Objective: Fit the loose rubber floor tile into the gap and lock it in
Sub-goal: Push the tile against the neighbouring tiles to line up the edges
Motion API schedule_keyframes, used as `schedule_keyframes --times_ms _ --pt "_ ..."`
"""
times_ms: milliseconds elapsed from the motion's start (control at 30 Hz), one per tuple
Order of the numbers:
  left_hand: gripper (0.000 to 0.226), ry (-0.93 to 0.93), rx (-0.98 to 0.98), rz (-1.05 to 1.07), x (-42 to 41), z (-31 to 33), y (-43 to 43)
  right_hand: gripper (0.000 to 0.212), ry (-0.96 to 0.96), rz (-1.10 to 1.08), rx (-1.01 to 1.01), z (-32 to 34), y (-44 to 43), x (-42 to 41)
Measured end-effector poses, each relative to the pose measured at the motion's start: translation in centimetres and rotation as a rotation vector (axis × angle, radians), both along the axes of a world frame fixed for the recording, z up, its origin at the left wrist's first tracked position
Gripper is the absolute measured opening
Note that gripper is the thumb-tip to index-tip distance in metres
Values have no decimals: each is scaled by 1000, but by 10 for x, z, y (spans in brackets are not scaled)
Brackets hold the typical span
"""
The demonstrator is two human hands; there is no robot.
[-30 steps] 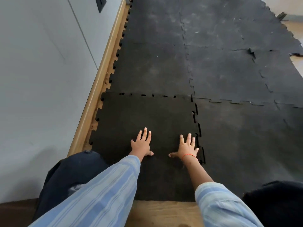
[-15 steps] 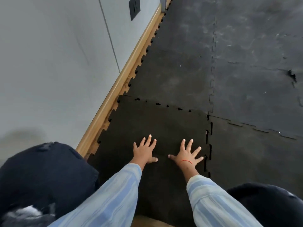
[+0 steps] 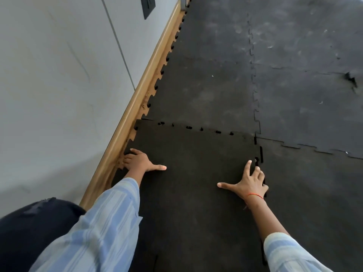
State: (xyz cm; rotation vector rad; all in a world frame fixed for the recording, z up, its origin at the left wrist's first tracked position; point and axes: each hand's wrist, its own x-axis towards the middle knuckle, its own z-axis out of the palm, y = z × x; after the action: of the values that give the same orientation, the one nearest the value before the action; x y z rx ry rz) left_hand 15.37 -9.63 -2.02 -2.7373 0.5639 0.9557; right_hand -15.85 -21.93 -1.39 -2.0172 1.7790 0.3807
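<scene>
Tile fills the gap at six o'clock, between the wooden skirting and the laid mats. We press our left hand on its nine o'clock edge, fingers curled over the rim by the skirting. Our right hand lies spread on the three o'clock seam, where slots still gape.

- The left hand lies palm down at about nine o'clock, thumb stretched toward three o'clock, fingers curled over toward nine o'clock.
- The left arm comes up from six o'clock in a striped blue sleeve.
- The right hand lies flat at about three o'clock, thumb toward nine o'clock, fingers spread toward twelve o'clock.
- A red thread circles the right wrist; the forearm is bare below it.
</scene>
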Motion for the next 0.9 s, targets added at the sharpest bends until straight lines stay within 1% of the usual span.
schedule_keyframes --times_ms 167,300,367,433,467,567,667,700,733,800,833,900 --pt "149 1 -24 -14 -5 3 -3 138 -90 -24 -12 2 -8 -12" --pt "146 -7 -83 -29 -9 5 -2 135 -80 -33 3 6 -1 -21" --pt "146 5 -112 -11 -10 4 -2 126 -30 13 -62 7 9 -13" --pt "145 10 -129 7 -9 2 -3 112 15 72 -135 7 21 3" --pt "144 9 -132 10 -9 2 -3 107 13 87 -129 7 26 11" --pt "142 26 -120 2 -11 3 -5 107 -30 131 -49 6 31 27" --pt "143 40 -75 8 -15 1 -8 107 -47 202 -40 5 27 28" --pt "142 25 -78 -9 -16 1 -10 107 -55 220 -39 4 27 28" --pt "139 -6 -94 -72 -18 1 -14 108 -61 239 -37 3 26 27" --pt "130 -43 -162 -288 -16 0 -27 109 -74 280 -36 -1 25 29" --pt "124 -5 -195 -370 -12 0 -37 109 -84 305 -36 -3 24 31" --pt "112 105 -226 -436 1 0 -55 105 -110 364 -16 -7 20 40"
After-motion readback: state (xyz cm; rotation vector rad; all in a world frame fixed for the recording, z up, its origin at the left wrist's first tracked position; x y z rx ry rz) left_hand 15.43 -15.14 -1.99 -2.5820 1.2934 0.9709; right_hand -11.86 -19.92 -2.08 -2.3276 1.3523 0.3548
